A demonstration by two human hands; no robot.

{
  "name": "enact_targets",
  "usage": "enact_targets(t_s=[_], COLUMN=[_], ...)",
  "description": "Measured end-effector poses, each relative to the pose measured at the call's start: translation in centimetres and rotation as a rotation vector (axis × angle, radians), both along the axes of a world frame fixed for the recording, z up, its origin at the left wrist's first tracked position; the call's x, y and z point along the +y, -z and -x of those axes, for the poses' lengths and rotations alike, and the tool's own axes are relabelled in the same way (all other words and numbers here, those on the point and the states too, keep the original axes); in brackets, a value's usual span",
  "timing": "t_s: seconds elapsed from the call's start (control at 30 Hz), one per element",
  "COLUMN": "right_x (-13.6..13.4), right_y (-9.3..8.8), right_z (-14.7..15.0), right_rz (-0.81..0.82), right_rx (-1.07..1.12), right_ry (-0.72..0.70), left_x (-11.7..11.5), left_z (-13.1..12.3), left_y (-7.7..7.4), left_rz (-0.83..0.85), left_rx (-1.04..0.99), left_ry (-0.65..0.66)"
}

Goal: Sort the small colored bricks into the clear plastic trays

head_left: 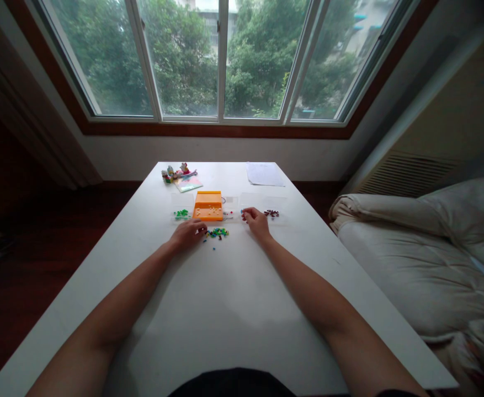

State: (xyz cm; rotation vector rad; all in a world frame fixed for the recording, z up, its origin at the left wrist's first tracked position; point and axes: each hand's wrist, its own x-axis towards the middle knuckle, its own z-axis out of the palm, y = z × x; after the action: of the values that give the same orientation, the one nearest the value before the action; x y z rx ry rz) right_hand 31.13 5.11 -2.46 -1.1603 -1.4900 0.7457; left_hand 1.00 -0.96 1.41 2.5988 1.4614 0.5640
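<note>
While Green and Brown Lie Apart, a Mixed Pile Remains

Starting at the far left of the white table (233,309), it's colourful figures (184,168) with a pale card (189,184) just in front; no brand or word on either can be made out. Nearer, green pieces (181,214) sit gathered in a clear tray, so that colour looks at least partly separated. Just in front comes the left hand (189,232), fingers loosely curled, tips at the left edge of the mixed pile (218,233); whether they grip a piece, nobody can tell from here.

On to the middle: the orange case (207,213), small specks on its lower half, and before it that pile, green, blue and yellow together, a few strays around it. Plenty left there, by the look of it!

Across to the right hand (255,220), thumb and fingers drawn nearly together, flecks of blue and reddish brown at the tips; held or merely behind, it's too small to call. Beyond, white paper (264,173) carries faint marks, none legible. And furthest right, brown pieces (272,213) lie grouped by themselves, apparently another colour already set apart.
</note>
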Motion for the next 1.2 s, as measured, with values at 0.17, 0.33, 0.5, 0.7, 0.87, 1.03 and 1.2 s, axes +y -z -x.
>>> enact_targets(t_s=[0.17, 0.33, 0.5, 0.7, 0.87, 1.03, 1.2], right_x=[-1.9, -3.0, -3.6, -3.7, -3.5, -3.6, -4.0], right_y=[-0.6, -0.7, -1.0, -0.8, -0.5, -0.7, -1.2], right_z=[1.6, 2.7, 3.0, 3.1, 3.3, 3.4, 3.5], right_rz=[-0.159, -0.303, -0.345, -0.357, -0.366, -0.360, -0.313], right_rx=[-0.320, -0.538, -0.655, -0.702, -0.704, -0.656, -0.561], right_ry=[-0.123, -0.303, -0.351, -0.352, -0.354, -0.350, -0.352], left_x=[0.0, 0.1, 0.1, 0.0, 0.1, 0.2, 0.0], left_z=[0.0, 0.1, 0.1, 0.0, -0.1, -0.2, -0.5], left_y=[0.1, 0.3, 0.3, 0.3, 0.4, 0.5, 0.4], left_rz=[-0.008, 0.003, -0.001, -0.001, 0.016, 0.031, 0.040], left_rx=[-0.003, -0.008, -0.024, -0.031, -0.056, -0.088, -0.106], left_ry=[-0.003, -0.013, 0.002, 0.011, 0.001, 0.014, 0.016])
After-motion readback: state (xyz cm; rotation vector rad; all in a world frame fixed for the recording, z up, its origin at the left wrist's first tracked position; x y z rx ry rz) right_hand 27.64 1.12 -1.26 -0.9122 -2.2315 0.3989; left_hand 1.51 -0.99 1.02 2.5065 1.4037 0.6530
